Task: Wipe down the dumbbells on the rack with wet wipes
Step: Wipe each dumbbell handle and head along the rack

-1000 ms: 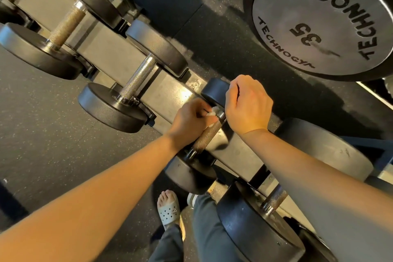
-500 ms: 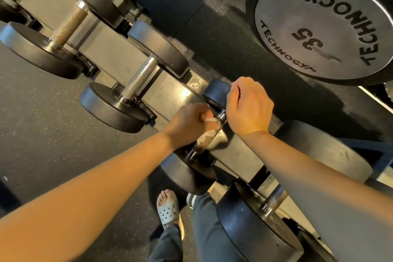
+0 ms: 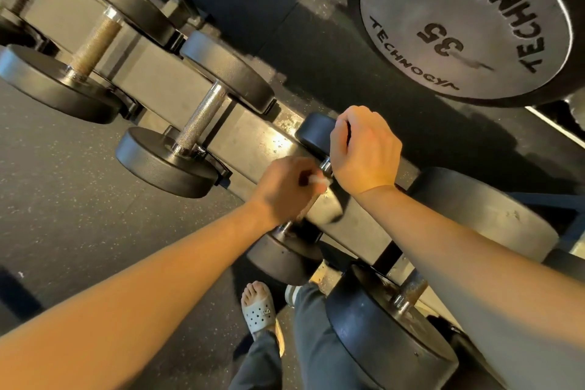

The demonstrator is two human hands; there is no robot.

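Down on the rack's grey steel rail [image 3: 164,85], a small black dumbbell [image 3: 281,260] lies crosswise, one round head past each edge. The left hand [image 3: 285,190] has its fingers clamped round a white wet wipe [image 3: 318,180] on the handle. The right hand [image 3: 364,149] has its fingers curled over the far head. Beside it sits a dumbbell with a knurled steel handle [image 3: 199,117]. Speckled dark rubber floor [image 3: 79,199] lies below.
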